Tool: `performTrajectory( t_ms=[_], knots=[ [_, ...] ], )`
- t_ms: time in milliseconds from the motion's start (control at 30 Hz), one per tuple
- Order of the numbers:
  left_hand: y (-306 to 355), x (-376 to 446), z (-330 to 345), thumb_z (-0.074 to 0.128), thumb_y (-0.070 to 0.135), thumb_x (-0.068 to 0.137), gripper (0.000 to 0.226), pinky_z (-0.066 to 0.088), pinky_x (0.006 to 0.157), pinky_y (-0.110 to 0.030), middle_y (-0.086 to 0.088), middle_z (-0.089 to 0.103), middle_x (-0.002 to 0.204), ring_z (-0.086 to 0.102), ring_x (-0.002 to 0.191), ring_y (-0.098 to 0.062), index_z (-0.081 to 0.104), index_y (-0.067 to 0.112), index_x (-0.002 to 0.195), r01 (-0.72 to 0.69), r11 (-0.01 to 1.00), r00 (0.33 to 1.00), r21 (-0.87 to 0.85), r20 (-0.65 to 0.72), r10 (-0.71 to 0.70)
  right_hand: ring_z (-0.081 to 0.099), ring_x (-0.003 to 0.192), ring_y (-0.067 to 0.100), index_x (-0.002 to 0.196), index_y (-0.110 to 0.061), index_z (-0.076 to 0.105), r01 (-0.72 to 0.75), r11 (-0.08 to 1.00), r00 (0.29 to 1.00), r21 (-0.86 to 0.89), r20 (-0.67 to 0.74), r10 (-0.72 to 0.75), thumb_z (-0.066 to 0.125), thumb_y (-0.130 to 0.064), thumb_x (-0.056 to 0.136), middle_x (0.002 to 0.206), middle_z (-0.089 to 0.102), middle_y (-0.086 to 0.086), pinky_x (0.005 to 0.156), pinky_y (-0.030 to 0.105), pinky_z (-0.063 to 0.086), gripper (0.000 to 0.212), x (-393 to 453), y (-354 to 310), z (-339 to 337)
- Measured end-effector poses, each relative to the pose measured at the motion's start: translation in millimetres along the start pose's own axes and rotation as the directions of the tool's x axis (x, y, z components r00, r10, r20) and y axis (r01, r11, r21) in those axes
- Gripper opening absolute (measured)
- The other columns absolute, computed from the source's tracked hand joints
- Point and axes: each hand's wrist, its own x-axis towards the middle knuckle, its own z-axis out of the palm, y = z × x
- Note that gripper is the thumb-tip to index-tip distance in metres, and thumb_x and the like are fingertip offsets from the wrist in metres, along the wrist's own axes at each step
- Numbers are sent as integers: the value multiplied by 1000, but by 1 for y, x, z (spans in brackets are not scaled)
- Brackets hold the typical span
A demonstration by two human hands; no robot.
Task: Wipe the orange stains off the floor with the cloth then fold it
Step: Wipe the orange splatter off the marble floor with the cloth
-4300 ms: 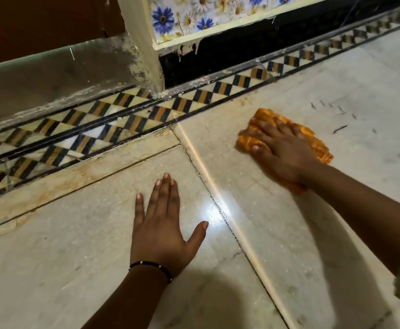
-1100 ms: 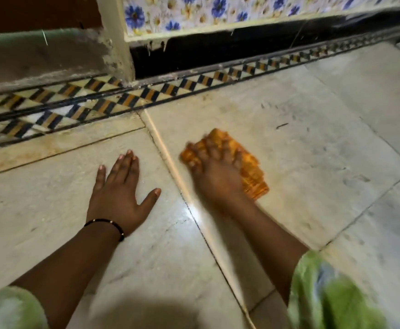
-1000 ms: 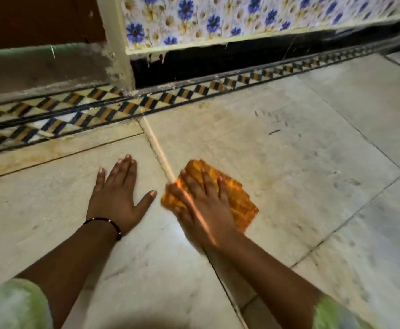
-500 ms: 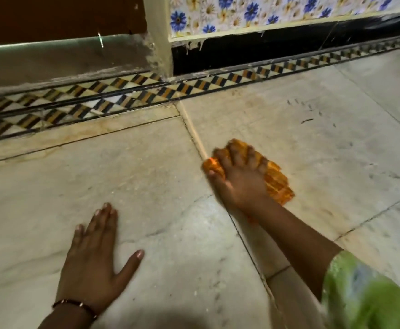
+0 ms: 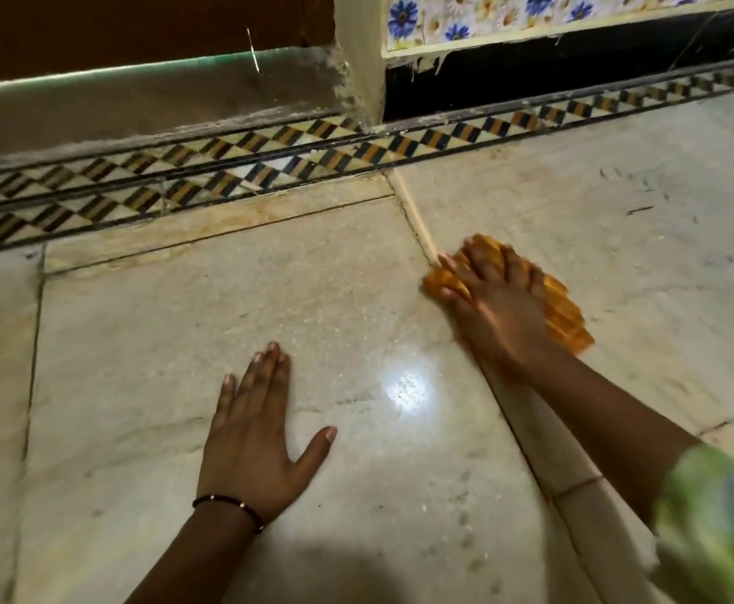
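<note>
Pale marble floor (image 5: 334,298) fills the view, edged at twelve o'clock by a checkered black-and-tan border strip (image 5: 269,163) and, above it, a wall band of blue-flowered tiles (image 5: 509,15). A bright lamp glare (image 5: 408,388) sits on the slab near the centre.

The right hand (image 5: 493,305) lies flat, fingers spread, pressing the orange cloth (image 5: 561,307) down at about two o'clock from the centre, right on the seam between two slabs. It is blurred, so it is likely mid-stroke. The left hand (image 5: 254,433) rests open, palm down, at about seven o'clock, holding nothing; a thin dark bracelet (image 5: 230,503) circles its wrist.

Compared with half a second ago, the cloth sits a touch farther up the seam toward the border, and the left hand has shifted closer in beneath the right. Over the last few seconds the cloth has gone from the open slab at the right, down to the seam, and along it. That suggests the wiping is working through the orange line (image 5: 413,215) that runs up the joint; that streak and a faint orange tint on the narrow strip (image 5: 208,228) beside the border are still visible, so wiping looks unfinished and folding has not begun.

No brand, label or readable writing appears anywhere
</note>
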Motion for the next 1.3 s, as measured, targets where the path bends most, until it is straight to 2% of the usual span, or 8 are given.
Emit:
performTrajectory(
  t_ms=[200,367,433,533,633,800,1000,1300],
  knots=[
    [-1,1,-3,16,76,81,93,2,117,-37,1,2,158,3,144,-13,8,15,151,1,1000,1000,20,-8,-1,-8,146,34,148,-46,21,412,911,909,14,65,-412,30,-58,96,161,10,-6,111,59,-8,54,-16,-91,18],
    [-1,-1,-1,17,78,80,94,-1,117,-34,3,3,157,2,143,-8,12,17,151,-12,1000,999,-2,-46,12,5,147,30,149,-45,22,612,784,790,-100,45,-611,31,-63,94,160,17,-6,111,59,10,59,-131,-38,24],
    [-2,-1,-1,18,79,79,95,-1,117,-34,4,3,157,1,142,-7,12,17,151,-9,1000,999,-4,-54,9,4,147,31,150,-43,17,534,836,843,-127,2,-538,32,-72,88,161,12,-3,108,63,13,71,-156,3,14],
    [2,-1,0,13,80,78,97,-4,117,-33,3,0,157,0,143,-9,10,16,151,4,1000,999,13,-54,-3,-3,147,36,152,-40,0,29,999,998,-41,-57,-31,24,-89,72,162,-6,4,110,68,3,97,-140,45,-2],
    [7,-9,-2,8,78,78,95,-7,116,-34,4,-4,157,-1,144,-11,7,17,151,42,999,999,4,-29,-42,8,143,42,151,-34,-8,-248,969,969,-13,10,248,16,-92,68,159,8,18,110,68,4,104,-94,29,0],
    [7,-62,-7,7,77,79,92,-8,116,-39,5,-3,157,-1,144,-10,4,19,151,102,995,995,-9,-3,-102,-4,145,39,151,-38,-7,188,981,978,-56,108,-181,16,-79,82,160,-4,14,111,65,-4,84,-82,-43,11],
    [-16,-101,2,14,70,87,83,1,117,-46,3,3,159,3,145,-12,3,19,151,146,989,989,18,-14,-145,18,144,34,150,-43,17,660,747,750,-82,130,-649,24,-69,90,159,18,11,110,60,12,66,-147,-19,14],
    [-10,-102,6,17,65,90,80,1,116,-46,0,2,159,-1,145,-14,4,15,151,148,988,989,53,-12,-148,-6,147,31,149,-46,15,134,991,990,-4,44,-133,16,-67,88,162,-8,3,110,64,-1,64,-43,-35,11]
  ],
)
